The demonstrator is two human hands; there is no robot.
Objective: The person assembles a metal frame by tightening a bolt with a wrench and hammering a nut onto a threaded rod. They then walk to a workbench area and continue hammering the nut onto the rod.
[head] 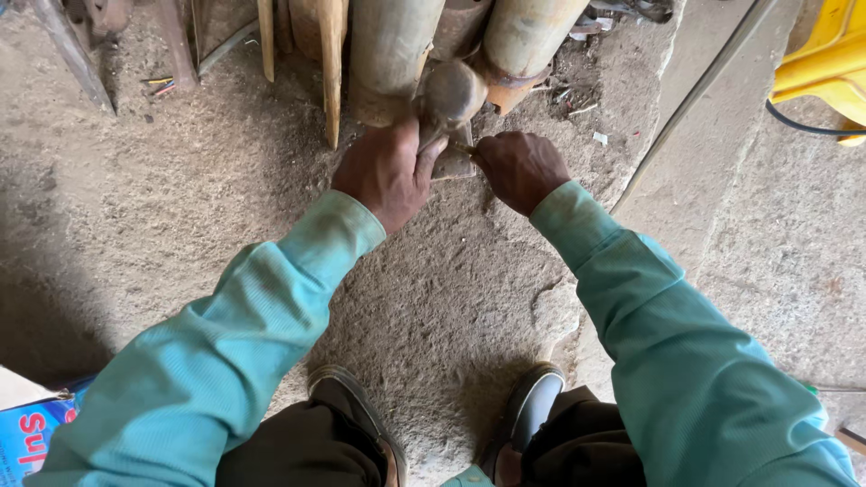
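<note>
Mallet [448, 95], with a rounded, dull brown head, sits just above the middle of the frame, its head raised over a small flat piece of wood [454, 164] that lies on the gritty, dust-covered ground [180, 216]. The left hand [386, 173] is clenched around the mallet's handle, knuckles toward the camera, so that the handle itself is mostly hidden by the fingers. Just to the right of it, the right hand [520, 169] pinches a thin, small object [464, 149] against the edge of the wooden piece; the object is too small and too hidden to tell what it is. Both arms wear teal long sleeves [271, 307] that run in from the lower corners. Behind the mallet, along the top edge, stand thick bamboo poles [388, 54] and narrower split slats [330, 63], leaning upright. At the bottom centre, two dark shoes [532, 406] rest on the ground, with dark trousers beside them. A yellow plastic object [821, 63] fills the upper right corner, with a black cable [803, 128] curving under it, and a blue printed package [32, 433] shows at the lower left.
</note>
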